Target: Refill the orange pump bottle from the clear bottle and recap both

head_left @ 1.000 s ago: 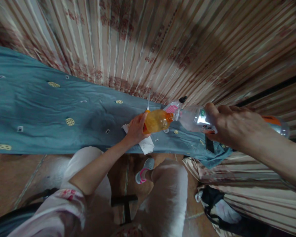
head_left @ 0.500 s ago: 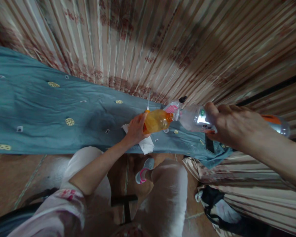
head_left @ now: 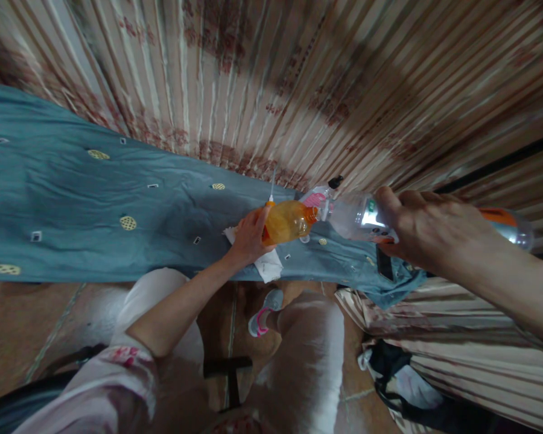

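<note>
My left hand is wrapped round a bottle of orange liquid, its open neck pointing right. In my right hand is a larger clear plastic bottle with an orange-and-silver label, tipped so its mouth meets the orange bottle's neck. Whether liquid passes between them I cannot make out. Behind the two mouths stands another clear bottle with pink print and a black top. A thin pointed white nozzle with an orange base rises by my left fingers. White tissue lies under my left hand.
The teal patterned cloth covers a narrow table along a pleated curtain. A dark phone lies near the cloth's right end. Below are my knees, a tiled floor and a black bag at lower right.
</note>
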`<state>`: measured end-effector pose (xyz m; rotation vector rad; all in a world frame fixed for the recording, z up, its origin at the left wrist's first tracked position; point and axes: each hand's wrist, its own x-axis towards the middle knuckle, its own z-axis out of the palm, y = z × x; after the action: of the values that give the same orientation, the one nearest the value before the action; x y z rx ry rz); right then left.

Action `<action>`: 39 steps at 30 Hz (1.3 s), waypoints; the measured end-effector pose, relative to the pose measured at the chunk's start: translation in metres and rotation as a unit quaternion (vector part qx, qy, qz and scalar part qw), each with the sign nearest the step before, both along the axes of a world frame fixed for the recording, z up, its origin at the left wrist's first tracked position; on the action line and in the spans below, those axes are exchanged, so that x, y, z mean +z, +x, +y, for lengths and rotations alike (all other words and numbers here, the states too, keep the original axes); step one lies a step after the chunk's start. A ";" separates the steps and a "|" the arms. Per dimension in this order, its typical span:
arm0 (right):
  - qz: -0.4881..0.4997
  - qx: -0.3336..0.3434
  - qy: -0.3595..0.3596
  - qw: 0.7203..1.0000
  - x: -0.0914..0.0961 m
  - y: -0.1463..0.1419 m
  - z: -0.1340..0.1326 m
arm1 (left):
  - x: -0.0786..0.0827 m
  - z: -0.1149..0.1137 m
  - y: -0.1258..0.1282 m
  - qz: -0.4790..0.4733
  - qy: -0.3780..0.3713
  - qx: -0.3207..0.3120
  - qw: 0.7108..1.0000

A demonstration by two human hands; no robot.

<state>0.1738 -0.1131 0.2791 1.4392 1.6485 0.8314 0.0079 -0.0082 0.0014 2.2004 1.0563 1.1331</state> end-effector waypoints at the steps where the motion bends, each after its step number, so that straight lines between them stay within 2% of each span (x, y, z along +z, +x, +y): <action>1: 0.000 0.003 0.000 1.000 0.000 0.001 0.000 | 0.000 0.000 0.000 -0.001 -0.001 -0.002 1.000; 9: 0.003 0.006 -0.002 1.000 0.000 0.001 -0.001 | 0.001 -0.001 0.000 0.005 0.000 0.003 1.000; 17: -0.002 0.038 0.009 0.999 -0.001 0.004 -0.001 | 0.001 0.000 0.000 0.003 0.004 0.005 1.000; 22: -0.004 0.023 0.002 1.000 0.000 0.001 -0.001 | 0.001 -0.001 0.000 0.003 0.005 0.007 1.000; 34: -0.009 0.046 0.013 0.999 0.000 0.004 0.000 | 0.002 -0.001 0.000 0.010 0.003 0.004 1.000; 39: -0.012 0.037 0.008 0.999 -0.001 0.003 -0.001 | 0.002 -0.001 -0.001 0.015 -0.007 -0.002 1.000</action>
<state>0.1768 -0.1139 0.2784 1.3821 1.6887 0.9020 0.0070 -0.0088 0.0036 2.2146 1.0692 1.0911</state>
